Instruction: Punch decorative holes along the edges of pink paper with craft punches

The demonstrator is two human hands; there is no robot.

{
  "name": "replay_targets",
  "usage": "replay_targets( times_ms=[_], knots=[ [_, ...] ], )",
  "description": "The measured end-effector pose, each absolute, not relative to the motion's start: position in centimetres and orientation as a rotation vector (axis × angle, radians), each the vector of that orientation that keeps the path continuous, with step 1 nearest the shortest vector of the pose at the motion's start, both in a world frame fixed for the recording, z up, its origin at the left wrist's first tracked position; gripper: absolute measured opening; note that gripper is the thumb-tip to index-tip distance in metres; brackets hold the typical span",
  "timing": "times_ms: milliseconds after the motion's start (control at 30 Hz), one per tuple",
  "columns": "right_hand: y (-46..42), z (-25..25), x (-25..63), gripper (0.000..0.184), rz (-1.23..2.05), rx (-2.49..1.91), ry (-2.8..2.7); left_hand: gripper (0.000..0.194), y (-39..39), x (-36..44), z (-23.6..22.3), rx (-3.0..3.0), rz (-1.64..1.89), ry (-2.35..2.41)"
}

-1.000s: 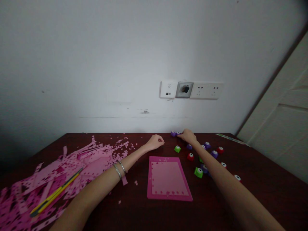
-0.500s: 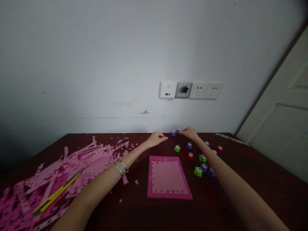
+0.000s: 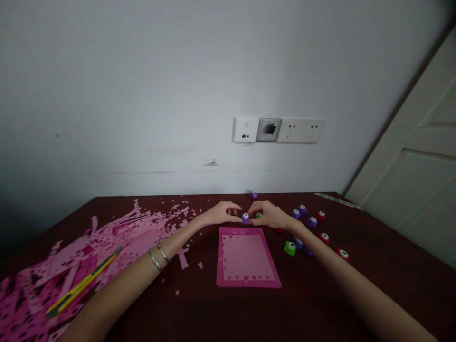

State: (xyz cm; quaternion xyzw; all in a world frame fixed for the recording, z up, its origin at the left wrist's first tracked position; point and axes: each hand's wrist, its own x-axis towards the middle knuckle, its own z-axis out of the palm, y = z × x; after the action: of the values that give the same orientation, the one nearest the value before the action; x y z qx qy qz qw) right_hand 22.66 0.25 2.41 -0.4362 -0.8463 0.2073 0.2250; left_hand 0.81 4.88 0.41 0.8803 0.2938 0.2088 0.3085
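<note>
Just beyond the far edge of a pink card (image 3: 248, 259), a small purple craft punch (image 3: 245, 218) with a white top sits between my two hands. My left hand (image 3: 221, 213) touches its left side with curled fingers and thumb. From the other side my right hand (image 3: 268, 215) grips it, fingers bent round and thumb close to its base. The card has a lighter pink sheet on a darker one, with little punched shapes along its left and lower borders. Partly behind my right fingers is a green punch (image 3: 258, 215).
Pink punched paper strips (image 3: 110, 251) and scraps spread over the left side, a yellow cutter knife (image 3: 83, 284) on top. Several punches, among them a green one (image 3: 289, 248) and a red one (image 3: 321, 216), lie around my right forearm. Another purple punch (image 3: 253, 194) stands by the wall.
My right hand has come from the back edge toward me and left, bringing a purple punch. My left hand has moved slightly nearer and now meets it there.
</note>
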Motion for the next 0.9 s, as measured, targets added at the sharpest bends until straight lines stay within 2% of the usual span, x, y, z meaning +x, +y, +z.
replay_targets(
  times_ms=[133, 367, 600, 767, 900],
  knots=[
    [-0.2, 1.2, 22.1, 0.019, 0.577, -1.120, -2.389, 0.032, 3.7, 0.0, -0.5, 2.414, 0.501, 0.733],
    [-0.6, 0.8, 21.3, 0.019, 0.539, -1.072, -2.475, 0.036, 3.2, -0.4, -1.2, 2.467, 0.475, 0.731],
    [-0.6, 0.2, 21.4, 0.021, 0.569, -1.128, -2.484, 0.027, 2.7, -0.1, -0.9, 2.512, 0.458, 0.750],
    [-1.0, 0.8, 22.1, 0.025, 0.567, -1.145, -2.431, 0.033, 2.5, -0.6, -0.3, 2.469, 0.498, 0.811],
    [-1.7, 1.4, 22.9, 0.018, 0.604, -1.208, -2.464, 0.029, 2.2, -1.5, 0.3, 2.450, 0.375, 0.855]
  ],
)
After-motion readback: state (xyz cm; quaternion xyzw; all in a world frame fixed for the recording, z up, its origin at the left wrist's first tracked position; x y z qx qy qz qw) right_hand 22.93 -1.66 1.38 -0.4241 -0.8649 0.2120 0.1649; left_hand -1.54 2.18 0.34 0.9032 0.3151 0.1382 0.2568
